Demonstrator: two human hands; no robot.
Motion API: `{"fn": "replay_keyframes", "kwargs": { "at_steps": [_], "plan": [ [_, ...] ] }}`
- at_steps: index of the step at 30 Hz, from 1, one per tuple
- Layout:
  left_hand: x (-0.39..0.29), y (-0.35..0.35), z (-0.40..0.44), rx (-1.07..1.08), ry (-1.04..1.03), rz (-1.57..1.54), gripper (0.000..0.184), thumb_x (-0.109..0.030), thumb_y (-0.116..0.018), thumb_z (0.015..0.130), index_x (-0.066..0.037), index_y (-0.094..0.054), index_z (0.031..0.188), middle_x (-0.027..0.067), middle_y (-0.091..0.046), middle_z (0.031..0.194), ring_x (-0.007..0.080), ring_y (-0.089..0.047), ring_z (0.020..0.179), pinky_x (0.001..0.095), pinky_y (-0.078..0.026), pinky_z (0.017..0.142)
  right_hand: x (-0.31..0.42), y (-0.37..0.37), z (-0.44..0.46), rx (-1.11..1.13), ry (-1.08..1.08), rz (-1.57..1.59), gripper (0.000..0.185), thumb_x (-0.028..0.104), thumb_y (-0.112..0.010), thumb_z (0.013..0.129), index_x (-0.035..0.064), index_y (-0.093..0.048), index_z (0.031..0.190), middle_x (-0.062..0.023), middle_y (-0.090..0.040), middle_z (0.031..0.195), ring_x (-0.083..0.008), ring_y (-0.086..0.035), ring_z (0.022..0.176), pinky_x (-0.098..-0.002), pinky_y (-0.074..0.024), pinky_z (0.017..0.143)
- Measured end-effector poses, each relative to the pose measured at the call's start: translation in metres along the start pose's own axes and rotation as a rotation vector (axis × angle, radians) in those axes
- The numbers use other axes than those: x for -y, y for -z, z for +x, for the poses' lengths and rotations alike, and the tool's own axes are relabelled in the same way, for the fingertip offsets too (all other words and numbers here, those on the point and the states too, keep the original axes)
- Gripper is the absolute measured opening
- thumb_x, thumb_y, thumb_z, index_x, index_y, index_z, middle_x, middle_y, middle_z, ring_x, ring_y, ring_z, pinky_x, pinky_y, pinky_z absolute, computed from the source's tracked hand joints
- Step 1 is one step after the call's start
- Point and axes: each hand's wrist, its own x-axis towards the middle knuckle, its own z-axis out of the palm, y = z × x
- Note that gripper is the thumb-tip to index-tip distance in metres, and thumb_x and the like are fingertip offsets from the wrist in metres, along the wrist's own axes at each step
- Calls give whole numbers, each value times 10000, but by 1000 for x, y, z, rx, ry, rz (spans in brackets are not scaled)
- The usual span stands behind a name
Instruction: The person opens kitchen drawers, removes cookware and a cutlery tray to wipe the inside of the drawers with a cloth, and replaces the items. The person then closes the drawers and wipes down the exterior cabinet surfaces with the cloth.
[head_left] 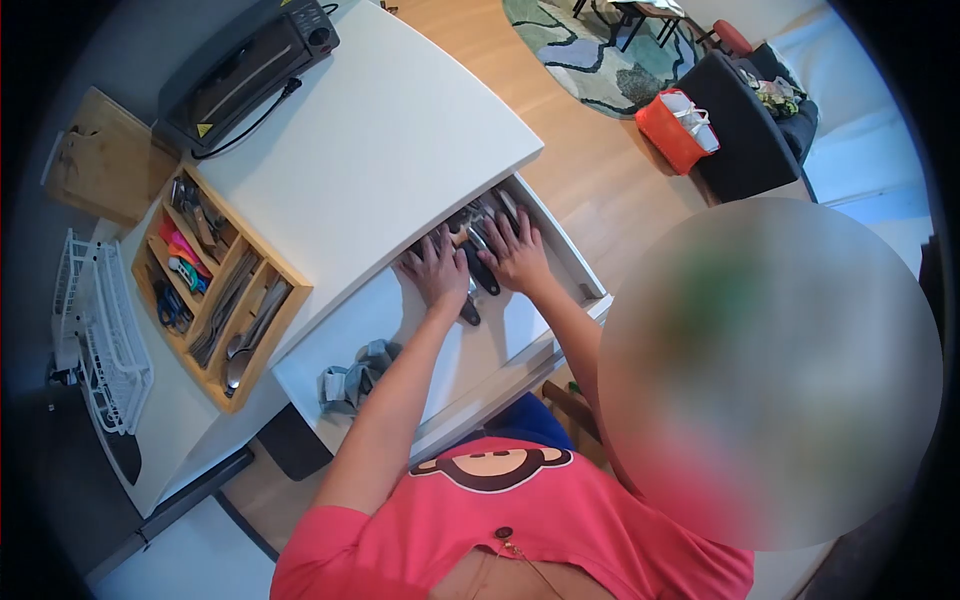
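Observation:
Both hands reach into an open white drawer (pixel 455 380). My left hand (pixel 438 272) lies with fingers spread at the left side of a pile of kitchen utensils (pixel 478 268) with black handles. My right hand (pixel 517 260) rests, fingers apart, on the right part of the same pile, near the drawer's side wall. Neither hand is wrapped round anything. The utensils' far ends are partly hidden by the hands and the countertop edge. A grey-blue cloth-like bundle (pixel 360 375) lies in the drawer, left of my left forearm.
On the white countertop (pixel 370 120) stand a toaster oven (pixel 245 75) with a cord and a wooden cutlery tray (pixel 290 283) holding cutlery and scissors. Wooden boards (pixel 112 160) and a white wire rack (pixel 110 330) are at left. A large blurred patch covers the right side.

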Motion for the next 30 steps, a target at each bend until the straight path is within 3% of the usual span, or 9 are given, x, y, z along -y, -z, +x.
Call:
{"fn": "replay_keyframes", "kwargs": {
  "at_steps": [8,12,19,22,24,27,28,30],
  "plan": [
    [-29,4,-63,149,-16,-25,566,-347,-532,844,-200,-360,1363,190,-137,1462,510,-171,1279,685,-135,979,-12,29,-63,234,-53,-13,603,468,-445,860,134,-356,1354,-93,-337,1391,-374,-167,1329,-534,-230,1018],
    [-36,5,-76,199,-39,-56,596,-363,-524,846,-191,-328,1382,202,-102,1467,523,-149,1278,693,-111,975,-23,39,-78,209,21,-84,604,462,-463,848,117,-381,1337,-86,-340,1396,-363,-198,1323,-516,-194,1054],
    [-28,9,-77,204,-83,-122,634,-374,-522,850,-205,-270,1406,206,-43,1477,518,-41,1307,684,-86,985,-22,47,-77,246,-26,27,611,455,-467,851,113,-368,1349,-87,-325,1416,-352,-202,1334,-515,-230,1042],
    [-1,35,-89,210,-146,-117,706,-375,-527,847,-186,-180,1432,228,19,1474,497,29,1324,668,-55,997,-15,57,-78,281,-109,76,594,447,-448,867,110,-366,1349,-119,-313,1418,-361,-207,1332,-515,-223,1045],
    [34,71,-111,191,-180,-93,696,-386,-523,841,-141,-220,1417,252,-36,1461,506,19,1319,663,-50,1003,-4,70,-81,207,-95,153,529,385,-494,861,88,-423,1293,-156,-383,1359,-364,-283,1293,-503,-245,1036],
    [94,101,-156,429,-97,226,722,-420,-526,827,-122,-229,1414,251,-42,1461,483,-10,1327,627,-54,1027,22,91,-79,192,-74,352,467,310,-576,821,70,-483,1211,-158,-487,1250,-355,-387,1221,-485,-280,1015],
    [117,102,-168,518,-105,343,728,-433,-526,822,-126,-234,1413,249,-57,1460,473,-24,1330,617,-66,1032,33,80,-81,162,-19,411,503,315,-604,793,80,-484,1222,-149,-465,1272,-340,-379,1227,-478,-295,1008],
    [151,109,-169,484,-186,348,723,-451,-518,823,-129,-246,1411,249,-79,1456,462,-27,1333,608,-69,1036,62,80,-81,186,88,375,554,320,-637,757,132,-476,1253,-126,-392,1348,-340,-332,1263,-498,-282,1014]
  ]
}}
